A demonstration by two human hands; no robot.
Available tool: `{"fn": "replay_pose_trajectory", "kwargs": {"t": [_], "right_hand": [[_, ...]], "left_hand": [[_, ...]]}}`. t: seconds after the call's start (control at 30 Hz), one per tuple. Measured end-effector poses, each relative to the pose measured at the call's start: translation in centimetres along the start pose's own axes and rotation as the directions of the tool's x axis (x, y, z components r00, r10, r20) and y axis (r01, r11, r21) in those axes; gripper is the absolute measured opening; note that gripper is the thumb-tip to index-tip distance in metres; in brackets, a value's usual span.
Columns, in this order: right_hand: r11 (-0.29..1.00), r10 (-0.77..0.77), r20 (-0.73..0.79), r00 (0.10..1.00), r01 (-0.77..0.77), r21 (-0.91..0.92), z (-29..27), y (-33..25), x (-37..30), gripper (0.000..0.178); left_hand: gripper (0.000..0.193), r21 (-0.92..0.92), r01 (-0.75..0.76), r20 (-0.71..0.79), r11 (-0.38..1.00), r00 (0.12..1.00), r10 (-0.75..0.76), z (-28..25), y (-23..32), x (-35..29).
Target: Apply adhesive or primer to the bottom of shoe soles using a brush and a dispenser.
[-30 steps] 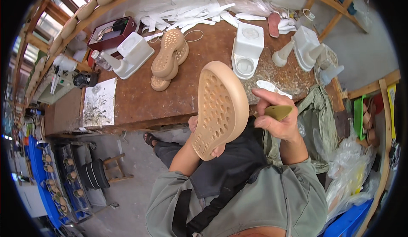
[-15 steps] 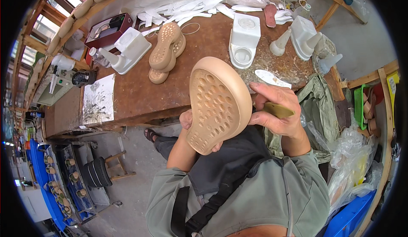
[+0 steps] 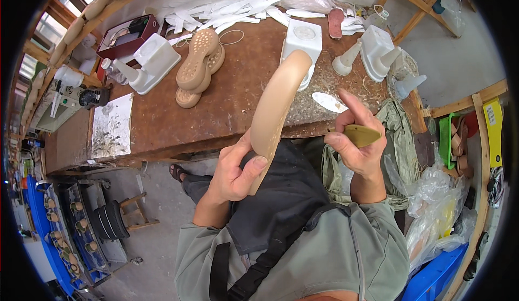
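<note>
A long, curved tan shoe sole (image 3: 278, 104) is held near-upright in the left hand (image 3: 232, 172), its side edge turned to view.
The sole's lower end is gripped with the thumb pressed on its near face; in the right hand (image 3: 359, 136), at four o'clock from the sole, an olive-green, leaf-shaped flat piece (image 3: 363, 135) is held, with thumb and forefinger parted. What it is made of cannot be told. At ten o'clock from the sole, a stack of tan soles with dimpled faces (image 3: 195, 66) is set on the brown workbench (image 3: 157, 120); at three o'clock, a flat white oval piece (image 3: 328, 102) is seen.
</note>
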State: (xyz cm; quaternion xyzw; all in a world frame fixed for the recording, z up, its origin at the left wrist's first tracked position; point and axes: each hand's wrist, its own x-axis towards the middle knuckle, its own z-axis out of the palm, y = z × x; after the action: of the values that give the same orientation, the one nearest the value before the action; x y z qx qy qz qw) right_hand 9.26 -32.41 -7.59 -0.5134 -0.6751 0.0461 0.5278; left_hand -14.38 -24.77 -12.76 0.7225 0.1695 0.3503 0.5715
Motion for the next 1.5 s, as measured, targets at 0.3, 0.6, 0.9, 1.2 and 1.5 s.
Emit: {"fn": "replay_pose_trajectory", "kwargs": {"t": [0.3,0.6,0.9,1.2,1.5], "right_hand": [[0.997,-0.072,0.032,0.997,0.072,0.023,0.6,0.5,0.0,0.064],[0.996,0.064,0.01,0.998,-0.065,0.063,1.0,1.7,-1.2,0.063],[0.995,0.102,0.024,0.994,-0.103,0.008,1.1,2.2,-1.4,0.062],[0.975,0.217,0.022,0.976,-0.218,0.034,1.7,3.4,-1.6,0.058],[0.909,0.412,0.088,0.907,-0.416,0.033,2.6,7.0,-2.4,0.051]], "left_hand": [[0.054,0.051,0.0,-0.019,0.999,1.0,0.001,0.3,1.1,0.3],[0.056,-0.12,0.08,-0.08,0.99,0.993,-0.09,1.1,1.5,1.0],[0.057,-0.129,0.014,-0.14,0.992,0.99,-0.032,1.5,0.8,1.7],[0.049,-0.596,0.223,-0.066,0.771,0.944,-0.324,-0.1,-3.2,3.9],[0.074,-0.952,0.08,-0.047,0.295,0.916,-0.399,-1.6,-10.5,1.8]]}}
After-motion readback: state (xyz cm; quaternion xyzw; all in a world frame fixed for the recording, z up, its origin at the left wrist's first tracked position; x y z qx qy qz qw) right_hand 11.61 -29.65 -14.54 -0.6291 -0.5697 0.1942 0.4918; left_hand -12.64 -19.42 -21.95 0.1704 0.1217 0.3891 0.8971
